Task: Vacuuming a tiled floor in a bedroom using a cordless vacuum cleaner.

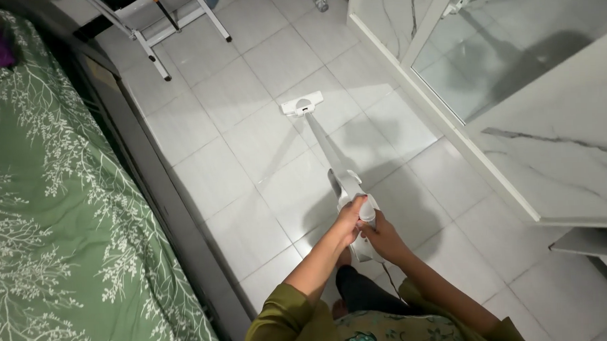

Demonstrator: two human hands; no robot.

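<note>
White stick vacuum point(341, 176): smooth plastic, slight sheen. Floor tiles point(248, 125): glossy, smooth, pale grey, thin grout lines. Bedsheet point(43, 220) on left: matt green cloth with white branch print. Wall panel point(558, 148) on right: polished marble look, grey veins. Glass door point(501, 42): smooth and reflective. Far rack point(157, 34): white painted metal tubing. Olive sleeves point(282, 322): matt cloth.

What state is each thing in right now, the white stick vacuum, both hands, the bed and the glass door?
White stick vacuum: tilted, head flat on the pale tiled floor.
Left hand: closed around the vacuum's handle.
Right hand: gripping the handle just below.
Bed with green leaf-print sheet: covered, sheet spread flat.
Glass door: cannot tell if open or shut.
</note>
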